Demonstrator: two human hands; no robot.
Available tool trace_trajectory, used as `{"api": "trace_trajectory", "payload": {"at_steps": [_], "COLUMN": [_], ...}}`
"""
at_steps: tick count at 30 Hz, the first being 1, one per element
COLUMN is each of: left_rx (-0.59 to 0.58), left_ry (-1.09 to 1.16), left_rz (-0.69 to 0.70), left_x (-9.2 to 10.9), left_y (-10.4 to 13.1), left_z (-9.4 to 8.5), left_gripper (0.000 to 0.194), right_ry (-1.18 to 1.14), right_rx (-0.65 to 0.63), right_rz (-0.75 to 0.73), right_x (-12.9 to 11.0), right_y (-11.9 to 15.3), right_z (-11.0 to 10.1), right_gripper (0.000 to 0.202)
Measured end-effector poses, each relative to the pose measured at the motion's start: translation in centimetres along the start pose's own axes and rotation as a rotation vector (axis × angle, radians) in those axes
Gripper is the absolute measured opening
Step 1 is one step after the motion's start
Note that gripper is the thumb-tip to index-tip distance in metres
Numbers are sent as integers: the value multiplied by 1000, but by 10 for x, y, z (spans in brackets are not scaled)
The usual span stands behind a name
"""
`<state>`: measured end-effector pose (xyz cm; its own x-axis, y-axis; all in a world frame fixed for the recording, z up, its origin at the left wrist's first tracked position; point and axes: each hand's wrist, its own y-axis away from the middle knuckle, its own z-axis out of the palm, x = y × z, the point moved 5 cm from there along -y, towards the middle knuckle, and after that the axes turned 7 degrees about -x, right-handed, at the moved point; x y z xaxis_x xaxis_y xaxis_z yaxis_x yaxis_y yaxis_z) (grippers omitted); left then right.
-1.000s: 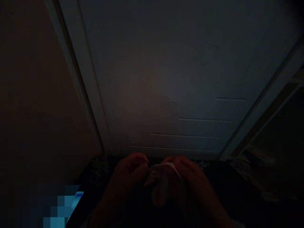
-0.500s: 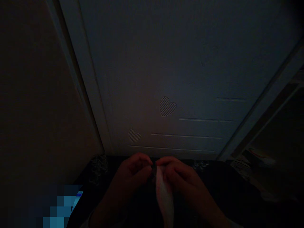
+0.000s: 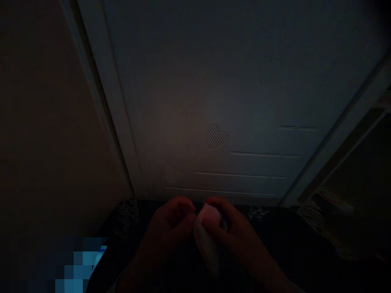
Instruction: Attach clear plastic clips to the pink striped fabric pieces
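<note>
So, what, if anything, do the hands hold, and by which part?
The right hand holds a pale object by its upper end; for the left hand, I cannot tell.

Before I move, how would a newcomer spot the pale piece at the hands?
Find the big panel with grooved hearts. Below it, beside the left hand, the right hand holds the pale piece. Whitish, pink-tinged on top, tapering downward, it stands out against the dark below.
</note>
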<state>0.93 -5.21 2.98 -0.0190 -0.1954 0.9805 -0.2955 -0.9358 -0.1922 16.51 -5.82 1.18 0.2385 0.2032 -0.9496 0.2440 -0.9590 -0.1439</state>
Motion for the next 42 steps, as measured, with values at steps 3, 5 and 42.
{"api": "trace_trajectory", "payload": {"at_steps": [3, 5, 42], "left_rx": [10, 11, 245], "left_ry": [-4, 8, -519], "left_rz": [2, -6, 144], "left_x": [3, 5, 6], "left_y": [1, 1, 1], "left_z": [0, 0, 1], "left_gripper": [10, 12, 28], "right_ry": [13, 19, 4], "right_rx": [-155, -219, -122], "right_rz": [19, -13, -6], "right_x": [0, -3, -5], "right_y": [3, 4, 6], "right_z": [8, 11, 12], "right_gripper": [33, 35, 15]}}
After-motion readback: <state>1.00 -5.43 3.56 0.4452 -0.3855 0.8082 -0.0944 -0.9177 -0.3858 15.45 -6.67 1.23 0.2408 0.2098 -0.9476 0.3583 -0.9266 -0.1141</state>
